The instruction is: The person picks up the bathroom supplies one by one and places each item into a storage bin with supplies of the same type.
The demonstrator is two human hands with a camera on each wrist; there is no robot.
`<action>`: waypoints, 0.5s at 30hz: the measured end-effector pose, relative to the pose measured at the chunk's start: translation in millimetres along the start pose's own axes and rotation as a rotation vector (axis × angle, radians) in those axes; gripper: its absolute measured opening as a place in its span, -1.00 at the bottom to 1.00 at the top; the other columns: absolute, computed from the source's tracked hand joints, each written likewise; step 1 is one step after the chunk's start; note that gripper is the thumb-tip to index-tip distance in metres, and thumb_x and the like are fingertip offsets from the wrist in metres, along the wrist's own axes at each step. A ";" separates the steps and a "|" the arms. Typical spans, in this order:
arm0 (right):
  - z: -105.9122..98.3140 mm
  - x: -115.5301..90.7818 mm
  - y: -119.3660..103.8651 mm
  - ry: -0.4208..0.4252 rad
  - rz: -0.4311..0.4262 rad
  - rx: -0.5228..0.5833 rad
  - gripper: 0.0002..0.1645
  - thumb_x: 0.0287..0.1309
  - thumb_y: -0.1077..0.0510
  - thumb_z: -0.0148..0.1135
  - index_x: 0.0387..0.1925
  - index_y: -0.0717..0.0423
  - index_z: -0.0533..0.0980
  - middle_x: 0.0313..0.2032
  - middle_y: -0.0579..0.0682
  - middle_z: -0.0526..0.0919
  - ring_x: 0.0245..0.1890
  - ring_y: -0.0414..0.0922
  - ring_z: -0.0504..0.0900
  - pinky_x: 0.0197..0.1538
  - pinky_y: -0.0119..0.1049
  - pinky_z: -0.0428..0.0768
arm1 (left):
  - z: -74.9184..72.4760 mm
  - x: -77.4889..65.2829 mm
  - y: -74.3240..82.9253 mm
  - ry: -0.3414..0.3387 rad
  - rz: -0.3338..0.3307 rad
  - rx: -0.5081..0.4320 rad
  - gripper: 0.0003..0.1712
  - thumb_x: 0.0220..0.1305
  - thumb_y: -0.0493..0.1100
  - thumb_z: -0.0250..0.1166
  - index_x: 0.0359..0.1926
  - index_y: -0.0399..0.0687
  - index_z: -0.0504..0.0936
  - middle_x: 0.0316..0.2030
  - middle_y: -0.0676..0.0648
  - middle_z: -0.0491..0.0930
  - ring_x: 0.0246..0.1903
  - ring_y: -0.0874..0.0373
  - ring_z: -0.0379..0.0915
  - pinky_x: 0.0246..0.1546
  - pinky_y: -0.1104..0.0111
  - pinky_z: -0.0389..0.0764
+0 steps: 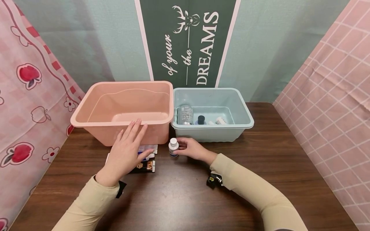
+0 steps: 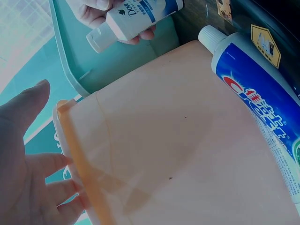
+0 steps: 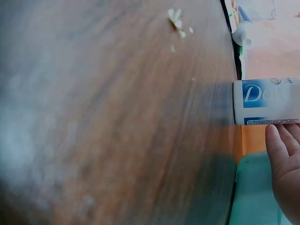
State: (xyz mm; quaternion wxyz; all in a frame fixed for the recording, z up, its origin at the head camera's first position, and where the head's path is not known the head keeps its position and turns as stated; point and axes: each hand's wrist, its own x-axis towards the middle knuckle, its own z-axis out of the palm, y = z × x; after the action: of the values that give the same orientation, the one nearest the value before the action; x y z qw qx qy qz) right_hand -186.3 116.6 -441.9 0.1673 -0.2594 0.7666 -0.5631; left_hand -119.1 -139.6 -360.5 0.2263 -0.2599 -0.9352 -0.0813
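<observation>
A small white Dove bottle (image 1: 173,146) with a blue-marked label stands upright on the table, before the gap between two bins. My right hand (image 1: 194,149) holds it from the right, thumb in front and fingers behind. The left wrist view shows fingers round the Dove bottle (image 2: 140,18). My left hand (image 1: 125,154) is spread with straight fingers at the front rim of the pink bin (image 1: 121,124) and holds nothing. Below that hand lie a blue and white Crest toothpaste tube (image 2: 251,89) and a black package (image 1: 148,166), partly hidden in the head view.
The light blue bin (image 1: 211,133) adjoins the pink one on the right. Inside it are a clear bottle (image 1: 185,114), a dark-capped bottle (image 1: 201,120) and a small white container (image 1: 221,120). Small pale crumbs (image 3: 176,19) lie on the wooden table (image 1: 179,199).
</observation>
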 end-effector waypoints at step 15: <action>2.1 1.6 0.2 0.024 -0.013 -0.129 -0.48 0.00 0.30 0.36 0.02 0.43 0.46 -0.11 0.21 0.61 -0.07 -0.02 0.60 -0.02 -0.37 0.52 | -0.8 0.0 1.1 -0.005 -0.007 0.006 -0.06 0.03 0.21 0.29 0.32 -0.23 0.26 0.35 -0.29 0.10 0.34 -0.15 -0.02 0.17 -0.12 0.15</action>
State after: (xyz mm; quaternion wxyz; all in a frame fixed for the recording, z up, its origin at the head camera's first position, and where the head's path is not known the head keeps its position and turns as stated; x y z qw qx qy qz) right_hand -186.5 114.1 -442.7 0.1372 -0.2676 0.8017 -0.5165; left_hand -118.2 -138.9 -359.8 0.2242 -0.2560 -0.9370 -0.0788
